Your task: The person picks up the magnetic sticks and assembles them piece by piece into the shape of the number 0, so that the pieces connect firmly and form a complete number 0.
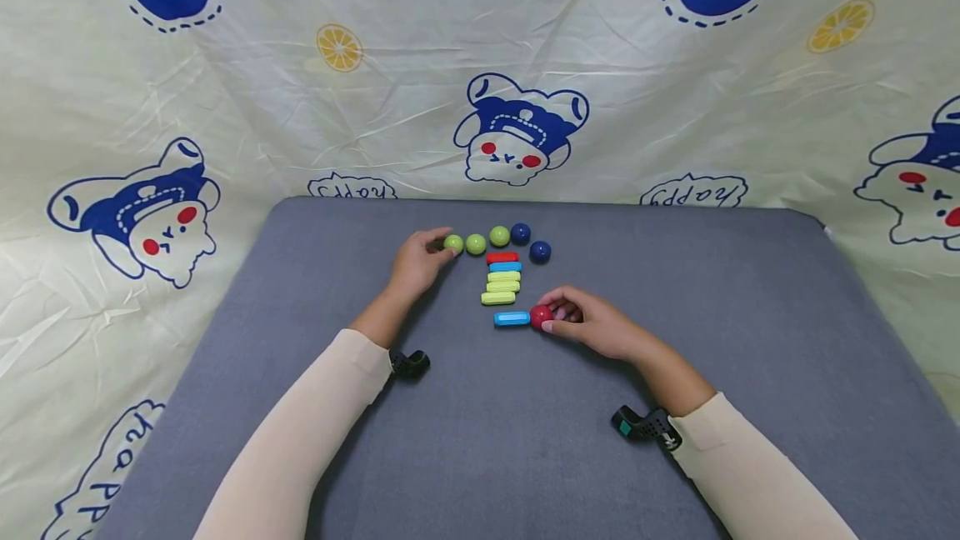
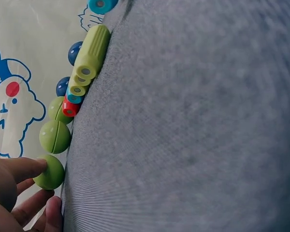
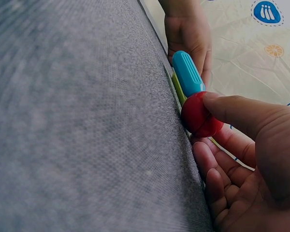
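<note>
My left hand [image 1: 417,263] pinches a green ball [image 2: 50,173] between thumb and fingers, at the left end of a curved row. Two more green balls [image 1: 476,244] and two dark blue balls [image 1: 540,252] continue that row to the right. With thumb and fingers, my right hand [image 1: 597,325] holds a red ball [image 3: 201,115] against the right end of a light blue stick [image 1: 512,319]. Above that stick lies a stack of short sticks: three yellow-green sticks [image 1: 498,298], a blue one [image 1: 506,267] and a red one [image 1: 502,257].
All the pieces lie on a grey cloth-covered table [image 1: 480,448]. Behind it hangs a pale printed sheet [image 1: 420,107] with cartoon figures. Each wrist wears a black band, the left band [image 1: 411,364] and the right band [image 1: 647,427].
</note>
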The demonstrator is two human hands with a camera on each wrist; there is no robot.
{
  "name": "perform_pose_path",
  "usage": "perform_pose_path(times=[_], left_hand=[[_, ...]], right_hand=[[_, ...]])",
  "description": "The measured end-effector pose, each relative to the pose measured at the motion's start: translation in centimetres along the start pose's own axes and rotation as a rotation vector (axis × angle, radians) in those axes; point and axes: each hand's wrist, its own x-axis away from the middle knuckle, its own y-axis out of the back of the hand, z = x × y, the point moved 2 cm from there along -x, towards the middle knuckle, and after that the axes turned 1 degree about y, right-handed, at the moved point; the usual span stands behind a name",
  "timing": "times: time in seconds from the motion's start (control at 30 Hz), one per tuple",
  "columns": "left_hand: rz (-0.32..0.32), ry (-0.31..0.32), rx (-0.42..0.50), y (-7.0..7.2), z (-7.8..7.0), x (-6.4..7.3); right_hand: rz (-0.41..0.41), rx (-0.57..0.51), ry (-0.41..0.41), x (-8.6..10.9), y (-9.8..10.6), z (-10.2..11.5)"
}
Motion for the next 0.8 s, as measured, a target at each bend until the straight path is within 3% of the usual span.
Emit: perform_pose_path(times=[0.37, 0.8], left_hand=[[-0.002, 0.005, -0.019, 0.0, 0.1, 0.4], [0.061, -0.004, -0.068, 0.4, 0.0, 3.0]], right_hand=[[0.004, 0.005, -0.003, 0.0, 0.0, 0.1], [0.006, 0.021, -0.002, -0.1, -0.1, 0.0]])
